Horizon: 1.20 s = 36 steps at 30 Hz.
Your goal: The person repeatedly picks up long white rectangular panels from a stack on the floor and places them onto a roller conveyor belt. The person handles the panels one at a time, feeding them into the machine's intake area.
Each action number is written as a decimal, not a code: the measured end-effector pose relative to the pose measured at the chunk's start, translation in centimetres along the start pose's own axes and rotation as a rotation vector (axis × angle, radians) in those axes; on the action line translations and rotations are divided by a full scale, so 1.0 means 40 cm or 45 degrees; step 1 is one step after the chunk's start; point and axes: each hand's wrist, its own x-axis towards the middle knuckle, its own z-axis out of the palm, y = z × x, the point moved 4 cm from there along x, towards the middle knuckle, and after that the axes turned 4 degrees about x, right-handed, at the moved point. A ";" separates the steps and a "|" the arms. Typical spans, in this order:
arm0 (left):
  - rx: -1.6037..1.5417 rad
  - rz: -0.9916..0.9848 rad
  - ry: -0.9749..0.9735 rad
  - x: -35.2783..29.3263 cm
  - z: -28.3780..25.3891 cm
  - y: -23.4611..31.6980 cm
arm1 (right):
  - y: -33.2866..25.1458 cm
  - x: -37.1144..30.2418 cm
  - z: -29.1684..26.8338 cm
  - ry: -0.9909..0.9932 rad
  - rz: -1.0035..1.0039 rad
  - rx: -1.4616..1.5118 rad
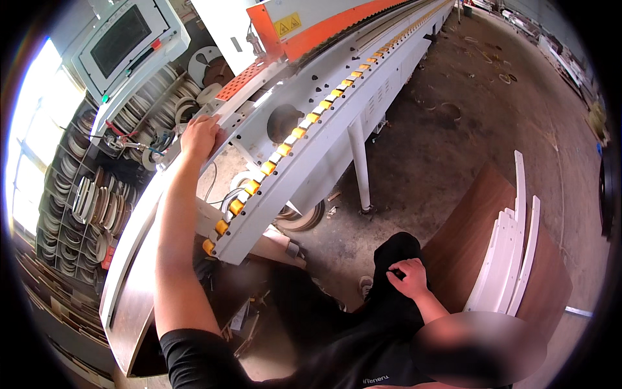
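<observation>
- A long white-and-orange machine (304, 39) stretches away ahead and to the right of the left hand (201, 135).
- To the right of the right hand (409, 277), we see a broad brown board (453, 223).
- A rack of edging rolls (81, 201) stands to the left of the left hand.
- Nearer to us than that hand, beneath its forearm, lies a pale-edged brown panel (131, 334).
- A control panel (123, 45) is mounted ahead and to the left of the left hand.
- Pale strips (499, 259) lie on the board, right of the right hand.
- The left hand rests on the machine's pale ledge (228, 123); we cannot tell whether its fingers grip.
- The right hand, fingers loosely bent, rests on a black-trousered leg (396, 245); we cannot tell whether it holds anything.
- Yellow rollers (284, 150) line the rail right of the left hand.
</observation>
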 end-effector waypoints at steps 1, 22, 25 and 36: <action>0.000 0.014 -0.015 -0.002 0.000 -0.012 | -0.002 0.002 0.004 -0.013 0.001 0.001; 0.007 -0.088 0.046 0.041 0.017 0.041 | -0.043 -0.005 0.030 -0.074 -0.062 -0.094; 0.071 -0.090 0.012 0.073 0.041 0.051 | -0.032 0.014 0.028 -0.121 -0.019 -0.111; 0.010 -0.219 -0.155 -0.083 0.027 -0.150 | 0.025 0.026 -0.002 -0.019 0.100 0.027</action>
